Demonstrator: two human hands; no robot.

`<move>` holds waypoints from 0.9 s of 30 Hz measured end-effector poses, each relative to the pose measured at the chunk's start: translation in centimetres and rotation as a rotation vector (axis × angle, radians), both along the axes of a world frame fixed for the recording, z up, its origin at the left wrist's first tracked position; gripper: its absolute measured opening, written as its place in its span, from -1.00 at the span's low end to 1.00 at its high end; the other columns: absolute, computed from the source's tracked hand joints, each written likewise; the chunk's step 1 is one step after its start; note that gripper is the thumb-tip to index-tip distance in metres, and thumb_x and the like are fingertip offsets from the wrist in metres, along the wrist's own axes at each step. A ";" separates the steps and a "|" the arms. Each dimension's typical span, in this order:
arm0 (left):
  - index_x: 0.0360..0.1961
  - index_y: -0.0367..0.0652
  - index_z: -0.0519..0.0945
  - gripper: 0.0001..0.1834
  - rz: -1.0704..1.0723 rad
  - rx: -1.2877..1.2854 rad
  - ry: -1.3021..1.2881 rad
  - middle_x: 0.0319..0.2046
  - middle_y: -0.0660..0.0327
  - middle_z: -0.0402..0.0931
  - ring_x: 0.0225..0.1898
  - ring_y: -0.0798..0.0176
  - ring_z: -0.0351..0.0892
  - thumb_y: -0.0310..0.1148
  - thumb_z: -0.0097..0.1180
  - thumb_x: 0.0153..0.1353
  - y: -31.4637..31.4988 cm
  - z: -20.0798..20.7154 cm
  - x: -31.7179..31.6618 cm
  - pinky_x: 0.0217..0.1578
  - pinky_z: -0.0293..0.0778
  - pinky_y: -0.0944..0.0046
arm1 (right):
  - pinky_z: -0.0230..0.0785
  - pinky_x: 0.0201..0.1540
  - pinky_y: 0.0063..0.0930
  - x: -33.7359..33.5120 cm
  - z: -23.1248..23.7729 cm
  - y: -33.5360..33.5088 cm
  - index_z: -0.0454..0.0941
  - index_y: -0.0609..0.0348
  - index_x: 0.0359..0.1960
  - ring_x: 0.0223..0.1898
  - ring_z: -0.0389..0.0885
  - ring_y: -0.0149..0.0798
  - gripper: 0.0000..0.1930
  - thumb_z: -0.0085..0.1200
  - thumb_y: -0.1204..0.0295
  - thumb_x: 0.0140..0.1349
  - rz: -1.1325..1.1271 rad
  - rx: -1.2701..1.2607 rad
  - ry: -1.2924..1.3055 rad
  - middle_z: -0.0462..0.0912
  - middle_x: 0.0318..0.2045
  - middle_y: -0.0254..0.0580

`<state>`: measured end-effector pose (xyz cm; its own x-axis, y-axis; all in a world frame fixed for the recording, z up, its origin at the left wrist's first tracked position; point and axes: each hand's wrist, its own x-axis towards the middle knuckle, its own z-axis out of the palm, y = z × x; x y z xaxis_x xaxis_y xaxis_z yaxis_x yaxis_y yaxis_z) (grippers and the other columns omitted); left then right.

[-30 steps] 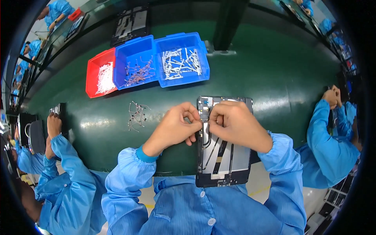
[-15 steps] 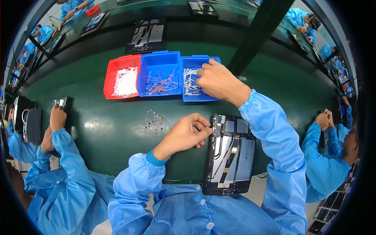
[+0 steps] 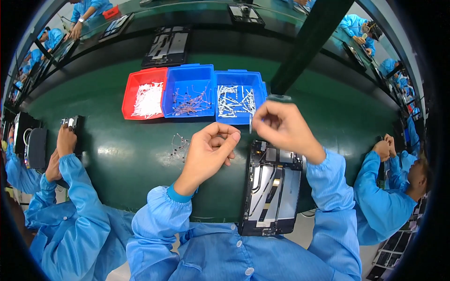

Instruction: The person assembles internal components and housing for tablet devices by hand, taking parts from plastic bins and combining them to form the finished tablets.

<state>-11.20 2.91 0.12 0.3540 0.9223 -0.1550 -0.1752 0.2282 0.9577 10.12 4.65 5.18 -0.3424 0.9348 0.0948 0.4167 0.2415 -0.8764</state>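
Note:
My right hand, just in front of the right blue bin, pinches a thin white strip that hangs from the fingertips. The bin holds many similar white strips. My left hand is closed, thumb against the fingers; whatever it may hold is too small to make out. An opened tablet, its inner cables and grey panel exposed, lies below my right hand and reaches past the table's front edge. A small pile of thin-wired parts is partly hidden behind my left hand.
A middle blue bin with thin wired parts and a red bin of white pieces stand beside the right one. Another opened tablet lies behind them. A dark post rises at the back right. People in blue work on both sides.
My right hand has come out of the right blue bin toward me, with a white strip between its fingers. My left hand has drawn away from the tablet, slightly up and left.

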 end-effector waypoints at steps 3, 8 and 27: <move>-0.14 -0.33 0.57 -0.80 -0.058 0.033 -0.033 -0.48 0.29 0.53 -0.53 0.50 0.51 -0.40 0.18 0.32 -0.9 1.0 1.2 -0.61 0.43 0.49 | 0.18 -0.56 -0.74 0.4 -1.2 -3.2 0.59 0.28 -0.42 -0.57 0.36 -0.70 -0.92 0.19 0.51 0.16 -0.040 -0.201 0.205 0.56 -0.57 -0.46; -0.22 -0.31 0.54 -0.85 -0.100 0.076 -0.052 -0.53 0.30 0.52 -0.58 0.52 0.47 -0.41 0.15 0.34 -1.6 0.5 1.6 -0.66 0.39 0.51 | 0.13 -0.59 -0.73 0.2 -2.7 -4.9 0.60 0.30 -0.40 -0.60 0.35 -0.72 -0.90 0.20 0.50 0.18 -0.058 -0.256 0.287 0.56 -0.59 -0.45; -0.31 -0.22 0.53 -0.87 -0.120 -0.289 -0.163 -0.64 0.31 0.38 -0.74 0.51 0.27 -0.37 0.08 0.30 -0.3 0.9 0.1 -0.81 0.12 0.48 | 0.37 -0.57 -0.52 -0.2 -3.1 -5.4 0.66 0.11 -0.32 -0.59 0.51 -0.40 -0.82 0.31 0.55 0.00 -0.083 0.704 -0.110 0.56 -0.37 -0.32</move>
<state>-11.13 2.61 1.01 0.4988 0.7991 -0.3357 -0.2763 0.5137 0.8123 9.93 -0.71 2.13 -0.3144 0.6880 0.6540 0.5351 0.6975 -0.4766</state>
